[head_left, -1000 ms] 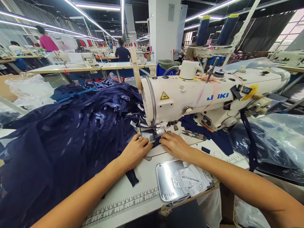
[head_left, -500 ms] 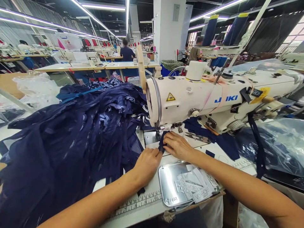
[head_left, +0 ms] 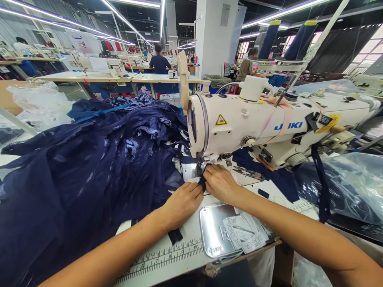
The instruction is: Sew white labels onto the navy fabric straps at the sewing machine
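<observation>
A narrow strip of navy fabric (head_left: 202,182) runs between my hands, just in front of the presser foot of a white sewing machine (head_left: 236,119). My left hand (head_left: 186,202) is closed on the strip's near end. Close to the needle area, my right hand (head_left: 220,183) pinches the same strip, its fingertips partly hidden. Left of the metal needle plate (head_left: 189,171) lies a large heap of navy garments (head_left: 89,159) with lighter embroidered trim. Whether the strip joins the heap cannot be seen.
A metal tin lid (head_left: 214,235) with printed white labels (head_left: 245,233) sits at the table's front edge. Thread snips (head_left: 247,172) and fabric scraps (head_left: 263,193) lie right of my hands. A plastic bag (head_left: 353,183) of dark fabric is farther right. People work at tables behind.
My left hand has flattened slightly over the strip and shifted a little left. My right hand has moved slightly closer to the presser foot. The whole view has shifted a little.
</observation>
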`<action>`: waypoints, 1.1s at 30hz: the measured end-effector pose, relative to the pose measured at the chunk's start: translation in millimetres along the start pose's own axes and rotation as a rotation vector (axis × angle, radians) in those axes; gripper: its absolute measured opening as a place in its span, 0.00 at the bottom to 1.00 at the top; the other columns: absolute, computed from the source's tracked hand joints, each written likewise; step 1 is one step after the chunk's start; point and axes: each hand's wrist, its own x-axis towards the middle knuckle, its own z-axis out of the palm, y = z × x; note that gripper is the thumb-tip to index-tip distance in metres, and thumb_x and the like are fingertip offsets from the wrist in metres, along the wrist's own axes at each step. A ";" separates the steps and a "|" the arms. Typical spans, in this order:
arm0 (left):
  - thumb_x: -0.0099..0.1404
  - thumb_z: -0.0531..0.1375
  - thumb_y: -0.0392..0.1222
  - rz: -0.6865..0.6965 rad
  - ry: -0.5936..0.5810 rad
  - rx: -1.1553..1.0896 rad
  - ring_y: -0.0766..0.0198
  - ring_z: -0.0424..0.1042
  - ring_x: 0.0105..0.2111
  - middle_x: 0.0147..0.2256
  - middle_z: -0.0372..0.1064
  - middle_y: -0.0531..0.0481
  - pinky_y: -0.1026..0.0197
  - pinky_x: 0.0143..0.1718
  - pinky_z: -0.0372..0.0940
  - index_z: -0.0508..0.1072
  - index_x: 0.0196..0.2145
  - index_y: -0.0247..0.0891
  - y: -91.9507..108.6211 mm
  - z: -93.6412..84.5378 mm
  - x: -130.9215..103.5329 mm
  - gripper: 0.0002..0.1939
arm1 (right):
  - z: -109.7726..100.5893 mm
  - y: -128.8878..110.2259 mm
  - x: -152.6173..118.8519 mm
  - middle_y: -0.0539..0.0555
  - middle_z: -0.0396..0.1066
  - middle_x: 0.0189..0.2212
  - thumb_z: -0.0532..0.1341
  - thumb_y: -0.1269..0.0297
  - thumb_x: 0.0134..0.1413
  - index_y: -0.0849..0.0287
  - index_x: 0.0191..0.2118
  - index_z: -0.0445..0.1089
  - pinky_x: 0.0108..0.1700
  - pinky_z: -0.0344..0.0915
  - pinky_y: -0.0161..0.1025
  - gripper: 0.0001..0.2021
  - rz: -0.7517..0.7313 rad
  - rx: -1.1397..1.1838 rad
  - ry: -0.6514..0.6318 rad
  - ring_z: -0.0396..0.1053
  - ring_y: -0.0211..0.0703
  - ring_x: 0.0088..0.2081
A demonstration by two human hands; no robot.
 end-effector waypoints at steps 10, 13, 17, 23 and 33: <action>0.57 0.51 0.27 -0.044 0.046 -0.046 0.58 0.65 0.42 0.44 0.67 0.40 0.57 0.42 0.63 0.68 0.35 0.30 1.3 6.3 1.8 0.10 | 11.8 3.8 -2.4 0.54 0.65 0.31 0.53 0.76 0.44 0.62 0.26 0.63 0.36 0.55 0.40 0.04 0.132 0.235 0.074 0.61 0.43 0.36; 0.56 0.51 0.25 -0.055 0.041 -0.065 0.57 0.64 0.43 0.46 0.66 0.41 0.57 0.42 0.62 0.67 0.37 0.30 0.1 8.3 2.0 0.11 | 16.3 9.2 -1.8 0.51 0.64 0.29 0.54 0.76 0.42 0.61 0.24 0.60 0.35 0.54 0.38 0.04 0.174 0.408 0.096 0.61 0.41 0.35; 0.55 0.50 0.24 -0.066 0.020 -0.068 0.57 0.63 0.42 0.47 0.65 0.41 0.57 0.40 0.62 0.66 0.37 0.31 -0.3 8.6 3.7 0.12 | 19.6 12.8 -0.6 0.50 0.64 0.27 0.54 0.78 0.40 0.60 0.22 0.59 0.35 0.54 0.36 0.06 0.170 0.538 0.126 0.61 0.39 0.33; 0.60 0.48 0.29 -0.091 0.008 -0.048 0.57 0.63 0.40 0.43 0.67 0.41 0.56 0.38 0.61 0.65 0.34 0.33 2.2 7.1 6.2 0.07 | 19.1 13.1 -2.2 0.50 0.64 0.29 0.54 0.78 0.40 0.61 0.22 0.59 0.35 0.53 0.36 0.06 0.132 0.540 0.150 0.61 0.39 0.34; 0.58 0.49 0.27 -0.116 -0.019 -0.014 0.56 0.63 0.41 0.46 0.65 0.40 0.56 0.39 0.61 0.65 0.34 0.33 2.3 6.8 5.0 0.09 | 9.5 21.2 -5.5 0.53 0.66 0.33 0.54 0.78 0.45 0.61 0.32 0.65 0.39 0.58 0.38 0.08 -0.012 0.474 0.083 0.62 0.41 0.37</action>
